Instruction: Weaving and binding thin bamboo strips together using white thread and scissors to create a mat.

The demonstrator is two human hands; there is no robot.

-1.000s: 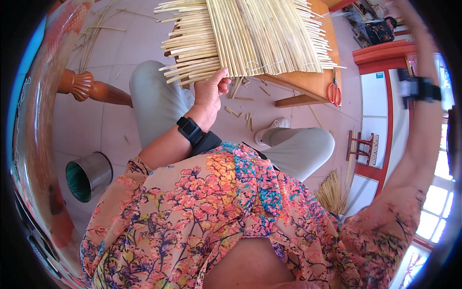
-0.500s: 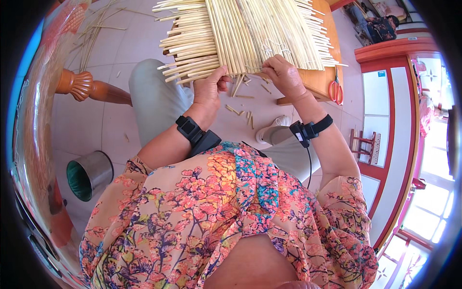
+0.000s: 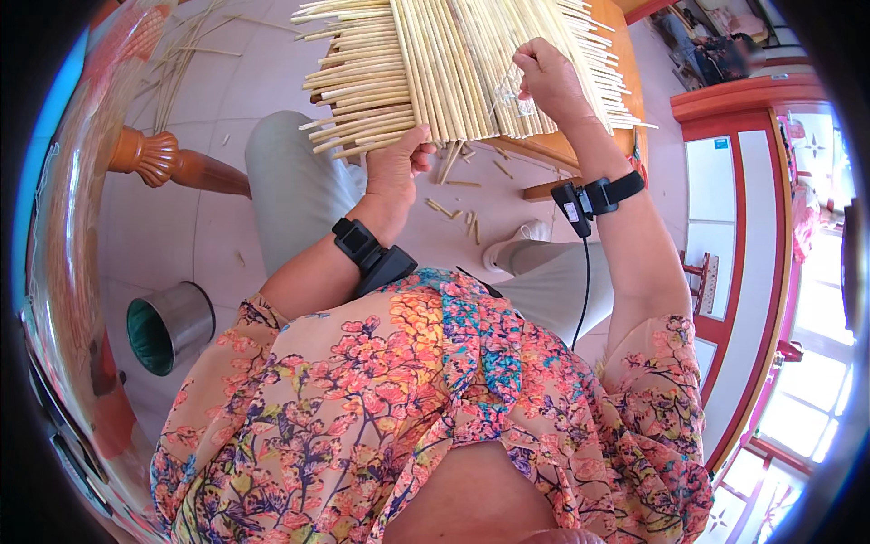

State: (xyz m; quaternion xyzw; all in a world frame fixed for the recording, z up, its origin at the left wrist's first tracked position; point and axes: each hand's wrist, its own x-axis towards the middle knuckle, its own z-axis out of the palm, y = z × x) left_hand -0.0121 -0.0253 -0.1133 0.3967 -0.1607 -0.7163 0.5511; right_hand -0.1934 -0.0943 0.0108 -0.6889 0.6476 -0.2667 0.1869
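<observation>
Pale straw stalks form a mat (image 3: 449,68) at the top middle, its upright stalks lying over a layer of crosswise ones (image 3: 358,95) that stick out on both sides. My left hand (image 3: 394,172) is closed on the near left corner of the mat, thumb and fingers pinching the stalk ends. Over the right part of the mat, my right hand (image 3: 555,86) is closed, and thin white thread (image 3: 509,86) runs from its fingertips down to the stalks. A loose tangle of the thread lies near the mat's front edge.
Under the mat is a wooden table (image 3: 553,150). Cut straw bits (image 3: 471,222) litter the floor, with long stalks (image 3: 177,77) at the far left. A metal bin (image 3: 186,322) stands at left, and red-handled scissors (image 3: 637,168) are partly hidden behind my right arm. Another person (image 3: 720,59) is at the far right.
My right hand has risen away from the mat's front edge, up and to the right, drawing the thread with it. My left hand has stayed at the corner.
</observation>
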